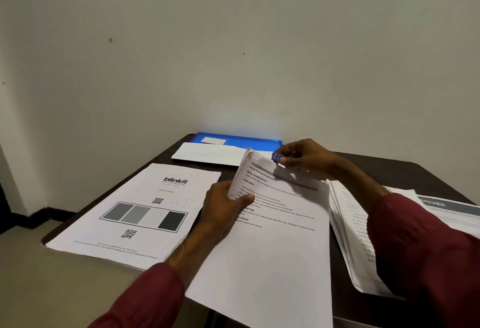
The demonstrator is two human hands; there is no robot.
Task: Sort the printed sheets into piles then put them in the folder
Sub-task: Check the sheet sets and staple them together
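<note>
A pile of printed text sheets (272, 249) lies in the middle of the dark table (389, 169). My left hand (223, 208) grips the pile's left edge near the top and lifts it. My right hand (304, 157) pinches a small blue clip (277, 157) at the pile's top edge. A second pile with a "blinkit" page (135, 216) on top lies to the left. A third pile (348, 226) lies to the right, partly under my right sleeve. The blue folder (241, 142) lies at the back by the wall, with white sheets (207, 155) in front of it.
A sheet headed "KITCHEN" (452, 210) sticks out at the far right. The blinkit pile and the middle pile overhang the table's near edge. The wall stands directly behind the folder, and the floor shows at the lower left.
</note>
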